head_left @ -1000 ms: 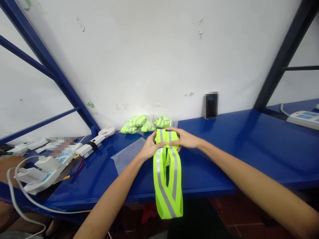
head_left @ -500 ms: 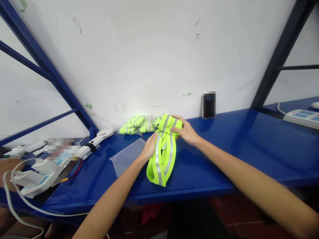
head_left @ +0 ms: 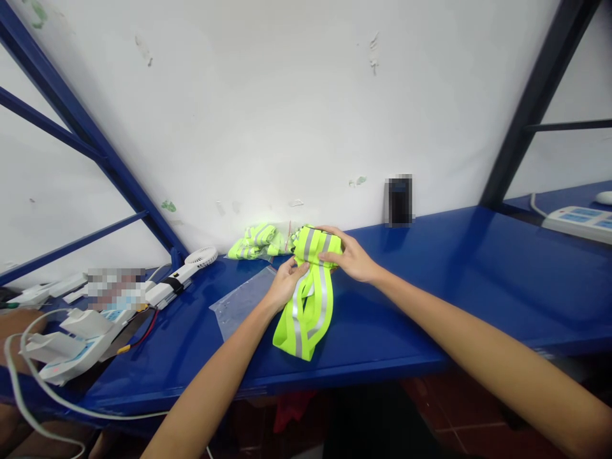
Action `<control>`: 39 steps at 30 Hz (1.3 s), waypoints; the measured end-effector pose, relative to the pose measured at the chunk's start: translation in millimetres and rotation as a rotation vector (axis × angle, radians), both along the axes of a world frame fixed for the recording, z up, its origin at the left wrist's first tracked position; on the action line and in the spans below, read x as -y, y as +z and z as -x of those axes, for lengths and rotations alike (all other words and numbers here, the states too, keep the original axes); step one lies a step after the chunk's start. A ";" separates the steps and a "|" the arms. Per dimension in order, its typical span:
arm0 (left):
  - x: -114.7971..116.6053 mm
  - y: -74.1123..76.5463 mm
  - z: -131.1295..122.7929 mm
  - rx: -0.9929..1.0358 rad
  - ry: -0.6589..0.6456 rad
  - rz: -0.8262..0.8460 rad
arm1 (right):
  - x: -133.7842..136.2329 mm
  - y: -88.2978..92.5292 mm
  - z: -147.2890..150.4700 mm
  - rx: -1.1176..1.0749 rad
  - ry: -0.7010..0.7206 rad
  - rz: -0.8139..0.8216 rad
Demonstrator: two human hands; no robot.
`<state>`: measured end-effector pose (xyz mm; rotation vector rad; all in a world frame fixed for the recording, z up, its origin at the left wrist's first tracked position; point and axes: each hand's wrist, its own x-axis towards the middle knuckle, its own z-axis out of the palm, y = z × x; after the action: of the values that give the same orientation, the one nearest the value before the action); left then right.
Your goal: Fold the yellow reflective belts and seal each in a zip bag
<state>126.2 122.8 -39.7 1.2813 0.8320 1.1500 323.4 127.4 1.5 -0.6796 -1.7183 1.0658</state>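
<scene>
A neon yellow reflective strap (head_left: 324, 299) with silver stripes is bunched between my hands, and its loop hangs down toward the table's front edge. My left hand (head_left: 285, 282) pinches it on the left side, thumb on top. From the right, my right hand (head_left: 351, 256) grips the folded upper bundle, with fingers behind and thumb in front. Beside my left hand lies a flat clear plastic bag (head_left: 239, 302). Against the wall, a clear bag of similar yellow straps (head_left: 258, 241) is partly hidden by the held bundle.
On the blue table (head_left: 430, 280), a small white fan (head_left: 201, 257) and a power strip (head_left: 81, 341) with plugs and cables occupy the left. A dark blurred rectangular object (head_left: 400, 201) leans on the wall. Another power strip (head_left: 581, 220) sits far right.
The folded bundle has come down slightly and left with both hands. Its hanging loop has swung a little left. My left thumb now lies across the strap.
</scene>
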 end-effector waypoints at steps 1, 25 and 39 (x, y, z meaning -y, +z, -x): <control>-0.4 -0.7 0.6 -0.005 0.006 0.003 | 0.6 0.1 0.1 0.024 -0.002 -0.034; 2.9 -1.8 -8.0 0.203 -0.031 0.025 | -7.6 -25.2 5.3 0.172 -0.110 -0.464; 2.9 8.2 -6.5 0.248 0.083 0.073 | -5.8 -20.2 6.1 0.153 0.088 -0.226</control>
<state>132.7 119.9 -31.5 1.0274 0.7408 1.3029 317.4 133.2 -18.7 -0.5582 -1.9811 0.8793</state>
